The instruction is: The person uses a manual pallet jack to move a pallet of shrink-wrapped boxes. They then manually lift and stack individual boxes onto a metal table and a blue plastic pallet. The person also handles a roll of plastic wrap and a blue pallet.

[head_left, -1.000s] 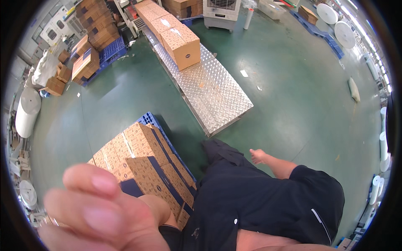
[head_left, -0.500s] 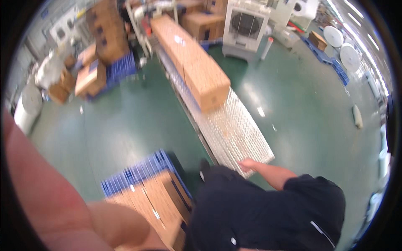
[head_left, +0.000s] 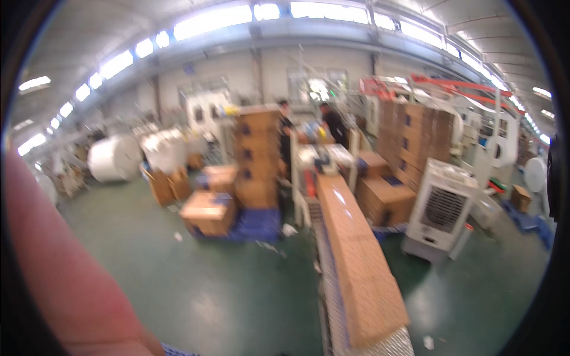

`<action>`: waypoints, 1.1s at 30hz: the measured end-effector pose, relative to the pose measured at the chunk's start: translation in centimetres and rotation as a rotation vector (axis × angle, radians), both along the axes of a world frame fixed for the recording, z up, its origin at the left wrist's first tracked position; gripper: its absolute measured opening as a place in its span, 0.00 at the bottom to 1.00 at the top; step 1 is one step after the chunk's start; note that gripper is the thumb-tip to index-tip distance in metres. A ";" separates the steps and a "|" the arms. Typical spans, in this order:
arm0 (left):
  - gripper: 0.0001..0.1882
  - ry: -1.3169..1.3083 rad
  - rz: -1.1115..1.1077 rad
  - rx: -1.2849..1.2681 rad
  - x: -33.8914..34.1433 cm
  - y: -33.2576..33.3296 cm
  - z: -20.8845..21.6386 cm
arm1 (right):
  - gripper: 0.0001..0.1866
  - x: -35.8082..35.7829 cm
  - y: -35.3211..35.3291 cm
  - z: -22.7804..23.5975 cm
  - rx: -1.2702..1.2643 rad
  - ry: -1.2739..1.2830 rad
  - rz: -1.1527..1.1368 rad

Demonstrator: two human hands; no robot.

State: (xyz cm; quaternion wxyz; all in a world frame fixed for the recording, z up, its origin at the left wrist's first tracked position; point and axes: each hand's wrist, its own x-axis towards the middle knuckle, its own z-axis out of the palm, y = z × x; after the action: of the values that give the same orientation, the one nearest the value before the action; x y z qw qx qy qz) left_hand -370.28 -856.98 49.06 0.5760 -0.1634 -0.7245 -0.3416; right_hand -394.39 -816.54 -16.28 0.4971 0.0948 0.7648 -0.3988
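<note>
At the far left a large, blurred, skin-coloured mass is seen pressed close to the lens; it is taken to be the left hand (head_left: 65, 279) or its forearm, and whether its fingers are apart, together or closed on anything cannot be told, since no finger is made out. Nothing is seen to be held or touched by it. A sliver of blue at the lower edge beside it is cut off and cannot be identified. Farther back on the left a big white paper roll (head_left: 116, 157) is seen lying on the green floor (head_left: 225, 296), and toward the middle loose cartons (head_left: 208, 210) are set on a blue pallet (head_left: 255, 225) next to a tall stack of boxes (head_left: 258, 154). Behind that stack two people (head_left: 285, 136) are seen at a station, too small and soft for their work to be read. Right of centre the row of cartons (head_left: 362, 267) is laid end to end on the roller conveyor (head_left: 329, 308), running from the station toward the lower edge, where its near end is cut off; these are the things nearest the person. By judgement no grasp is in hand: the view is raised across the hall rather than down at the work. Any hold on a carton would call for the view to be lowered and both hands brought to the near end of the row. On the right a white air cooler (head_left: 442, 210) stands near the conveyor, with more stacked boxes (head_left: 415, 136) behind it. The right hand is not in view, and the whole picture is softened by motion blur.
</note>
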 end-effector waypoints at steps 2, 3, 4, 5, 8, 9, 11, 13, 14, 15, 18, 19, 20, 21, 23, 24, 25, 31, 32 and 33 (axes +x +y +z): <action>0.34 0.063 -0.022 -0.066 -3.8 -3.6 -0.7 | 0.18 -1.3 -0.5 -3.3 -0.018 -0.014 -0.112; 0.34 0.080 -0.058 -0.070 -5.1 -3.9 -3.8 | 0.17 1.0 3.0 -5.2 0.021 -0.025 -0.189; 0.34 0.084 -0.066 -0.109 -6.4 -4.9 -3.3 | 0.17 2.1 2.4 -6.0 0.011 -0.047 -0.231; 0.35 0.102 -0.073 -0.127 -8.0 -6.0 -3.4 | 0.17 1.9 2.2 -7.1 -0.003 -0.047 -0.275; 0.36 0.263 -0.210 -0.050 -11.7 -12.6 -3.5 | 0.19 -1.1 13.3 -11.3 -0.364 -0.379 -0.537; 0.36 0.200 -0.177 -0.092 -13.1 -12.9 -3.2 | 0.20 1.8 6.9 -11.6 -0.098 0.082 -0.387; 0.37 0.133 -0.167 -0.155 -16.9 -14.0 -2.7 | 0.20 1.0 -2.6 -8.6 -0.089 -0.074 -0.360; 0.37 0.138 -0.195 -0.200 -19.5 -15.3 -2.0 | 0.20 0.5 -10.5 -3.6 -0.006 0.017 -0.553; 0.38 0.148 -0.201 -0.208 -20.4 -16.2 -1.3 | 0.20 -0.4 -12.2 -2.5 -0.024 0.066 -0.566; 0.38 0.150 -0.221 -0.203 -22.4 -17.1 -1.2 | 0.21 -0.9 -13.3 -2.4 -0.030 0.111 -0.597; 0.39 0.085 -0.348 -0.117 -33.2 -19.9 -5.1 | 0.22 -4.2 -13.0 -2.4 0.073 0.259 -0.696; 0.40 0.017 -0.373 -0.093 -36.6 -20.8 -6.8 | 0.23 -5.4 -13.3 -2.4 0.110 0.298 -0.694; 0.28 -0.068 -0.406 -0.076 -39.8 -22.1 -9.2 | 0.23 -6.8 -13.2 -3.4 0.246 0.441 -0.701; 0.23 -0.238 -0.366 0.008 -42.2 -23.3 -11.5 | 0.24 -8.7 -13.4 -4.6 0.371 0.584 -0.681; 0.14 -0.490 -0.201 -0.037 -47.6 -24.9 -16.6 | 0.27 -12.0 -14.7 -4.7 0.487 0.561 -0.858; 0.12 -0.586 -0.110 -0.091 -50.7 -25.9 -19.3 | 0.29 -14.1 -15.2 -4.6 0.531 0.608 -0.947; 0.12 -0.683 -0.124 -0.085 -53.8 -26.2 -22.6 | 0.32 -15.1 -15.0 -5.2 0.592 0.641 -1.037; 0.21 -1.238 -0.139 -0.365 -66.8 -27.6 -43.9 | 0.45 -21.9 -13.6 -4.5 0.667 0.746 -0.984; 0.22 -1.249 -0.111 -0.429 -68.7 -27.2 -46.8 | 0.46 -23.0 -13.7 -3.6 0.671 0.782 -0.972; 0.22 -1.244 -0.101 -0.488 -70.8 -26.1 -50.2 | 0.46 -24.0 -13.4 -2.6 0.654 0.753 -1.017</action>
State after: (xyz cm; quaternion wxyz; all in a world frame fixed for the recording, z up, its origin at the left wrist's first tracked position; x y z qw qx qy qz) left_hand -441.03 -883.11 -1.13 -0.0193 -0.0952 -0.9695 -0.2249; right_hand -418.39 -829.97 -18.93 -0.1024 0.4401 0.8259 -0.3371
